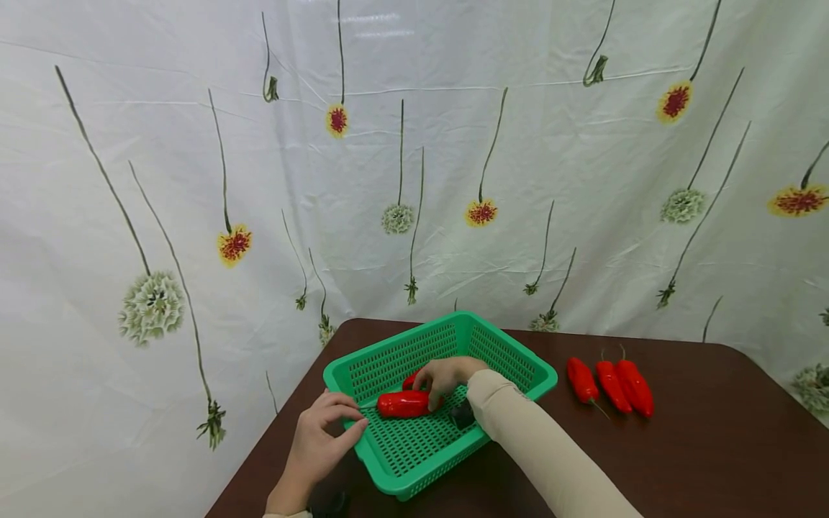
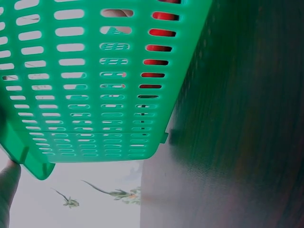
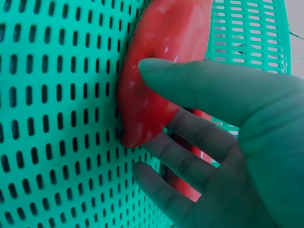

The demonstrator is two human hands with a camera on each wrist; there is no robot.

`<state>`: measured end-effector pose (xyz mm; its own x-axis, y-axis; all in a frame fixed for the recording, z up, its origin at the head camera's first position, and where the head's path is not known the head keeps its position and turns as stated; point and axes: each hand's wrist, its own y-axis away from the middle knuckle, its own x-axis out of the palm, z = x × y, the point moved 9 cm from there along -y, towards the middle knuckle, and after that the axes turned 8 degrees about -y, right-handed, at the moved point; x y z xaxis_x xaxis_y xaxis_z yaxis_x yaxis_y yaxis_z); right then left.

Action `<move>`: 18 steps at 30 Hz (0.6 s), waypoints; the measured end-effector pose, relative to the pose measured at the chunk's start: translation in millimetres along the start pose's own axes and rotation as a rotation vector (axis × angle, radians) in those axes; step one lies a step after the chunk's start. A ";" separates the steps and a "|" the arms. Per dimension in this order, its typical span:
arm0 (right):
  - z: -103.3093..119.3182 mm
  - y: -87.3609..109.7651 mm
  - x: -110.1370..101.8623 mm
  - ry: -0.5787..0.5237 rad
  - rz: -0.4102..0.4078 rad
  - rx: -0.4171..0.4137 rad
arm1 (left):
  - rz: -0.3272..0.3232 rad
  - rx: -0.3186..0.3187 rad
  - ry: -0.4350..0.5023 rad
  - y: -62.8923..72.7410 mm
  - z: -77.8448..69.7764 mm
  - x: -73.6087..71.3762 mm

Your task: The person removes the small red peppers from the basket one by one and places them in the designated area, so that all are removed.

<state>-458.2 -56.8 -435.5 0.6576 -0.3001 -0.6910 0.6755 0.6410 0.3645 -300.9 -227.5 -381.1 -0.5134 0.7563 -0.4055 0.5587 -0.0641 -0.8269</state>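
Observation:
A green plastic basket (image 1: 414, 475) with slotted walls stands on the table. At its left rim, my left hand (image 1: 320, 435) grips the edge with fingertips and thumb; in the left wrist view only part of a finger (image 2: 8, 187) shows at the rim. My right hand (image 1: 447, 374) reaches inside and holds one end of a large red chili pepper (image 1: 403, 404), which lies low in the basket. The right wrist view shows the thumb on top of the pepper (image 3: 147, 104) and the other fingers beneath or behind it. Another red pepper (image 3: 183, 187) lies behind those fingers, partly hidden.
Right of the basket, three red peppers (image 1: 612, 385) lie on the dark brown table (image 1: 706, 424). A black device (image 1: 463, 414) sits at the right wrist. Behind the table hangs a white cloth (image 1: 453, 252) printed with flowers.

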 end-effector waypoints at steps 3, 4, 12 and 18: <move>1.3 0.0 0.9 0.014 0.000 -0.001 | 0.000 -0.004 0.001 0.1 0.5 -0.2; 1.7 0.2 1.1 0.024 -0.001 0.001 | 0.001 -0.004 0.003 0.2 0.4 -0.1; 6.1 1.7 3.0 0.070 0.004 -0.003 | 0.004 0.004 0.016 -0.7 -0.7 -0.2; 6.8 0.9 5.3 0.096 0.031 -0.015 | 0.000 -0.004 0.007 -0.3 0.0 0.0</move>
<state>-451.8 -62.7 -434.6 0.6425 -0.2112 -0.7366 0.6498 0.6597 0.3776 -301.0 -227.4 -380.8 -0.5086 0.7609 -0.4029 0.5617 -0.0614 -0.8251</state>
